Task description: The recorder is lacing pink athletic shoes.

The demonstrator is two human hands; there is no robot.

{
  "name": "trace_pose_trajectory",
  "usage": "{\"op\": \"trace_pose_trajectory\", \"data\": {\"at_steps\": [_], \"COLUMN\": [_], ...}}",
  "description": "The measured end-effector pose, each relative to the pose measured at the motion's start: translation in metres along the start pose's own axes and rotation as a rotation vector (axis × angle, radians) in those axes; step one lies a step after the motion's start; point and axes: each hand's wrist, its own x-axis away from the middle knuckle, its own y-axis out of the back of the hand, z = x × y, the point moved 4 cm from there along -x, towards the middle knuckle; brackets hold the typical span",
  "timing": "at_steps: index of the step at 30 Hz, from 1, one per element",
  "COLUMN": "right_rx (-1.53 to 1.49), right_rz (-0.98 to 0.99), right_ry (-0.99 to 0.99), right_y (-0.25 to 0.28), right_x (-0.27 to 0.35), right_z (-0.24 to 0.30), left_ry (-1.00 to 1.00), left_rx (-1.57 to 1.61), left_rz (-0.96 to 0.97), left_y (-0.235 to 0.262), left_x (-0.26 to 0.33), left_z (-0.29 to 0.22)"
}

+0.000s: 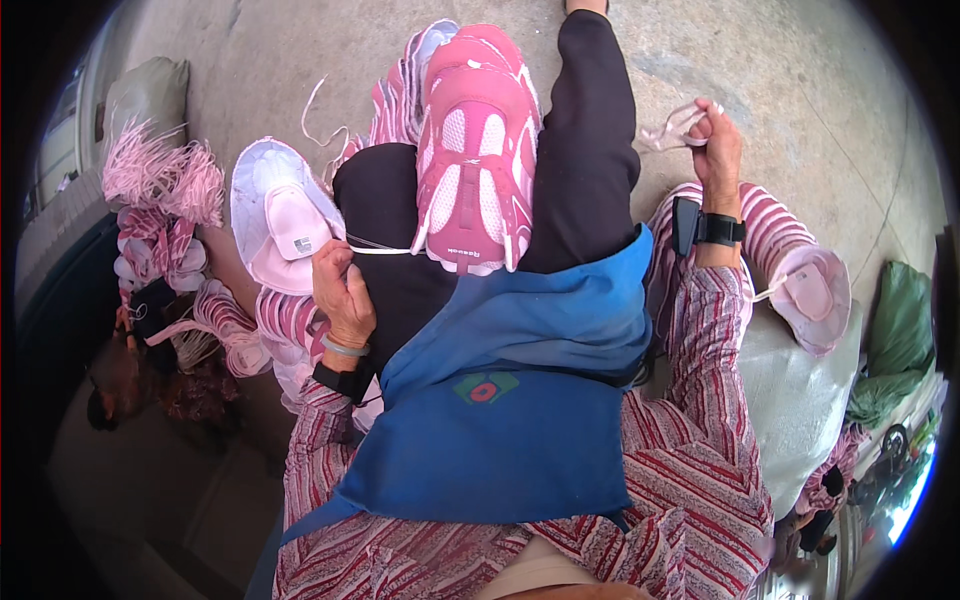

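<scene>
A pink and white shoe upper (465, 180) lies across my lap with its mesh panels facing up. To its left, my left hand (345, 300) is closed on a thin white cord (385, 249), which stretches to the upper's near end. Beside those fingers sits another upper (285, 215), its pale inside showing. Raised out to the right over the floor, my right hand (715, 145) pinches a pale pink shoelace (670, 130) that hangs in loops from the fingers.
A nested row of uppers (775, 225) curves over a pale sack (810, 390) at right. Bundles of pink laces (165, 175) and more uppers lie at left. A stack of uppers (395, 100) reaches beyond my knee. A green sack (895, 320) stands far right.
</scene>
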Motion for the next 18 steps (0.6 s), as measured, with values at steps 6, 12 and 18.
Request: {"op": "trace_pose_trajectory", "data": {"at_steps": [6, 12, 18], "right_rx": [-0.604, 0.202, 0.495], "right_rz": [1.008, 1.305, 1.392], "right_ry": [0.0, 0.383, -0.136], "right_y": [-0.138, -0.247, -0.212], "right_x": [0.147, 0.285, 0.309], "right_z": [0.168, 0.06, 0.032], "left_ry": [-0.218, 0.358, 0.348], "left_rx": [0.301, 1.492, 2.385], "left_rz": [-0.024, 1.085, 0.783], "left_y": [-0.009, -0.052, -0.03], "left_x": [-0.044, -0.059, -0.095], "left_z": [-0.041, -0.153, -0.09]}}
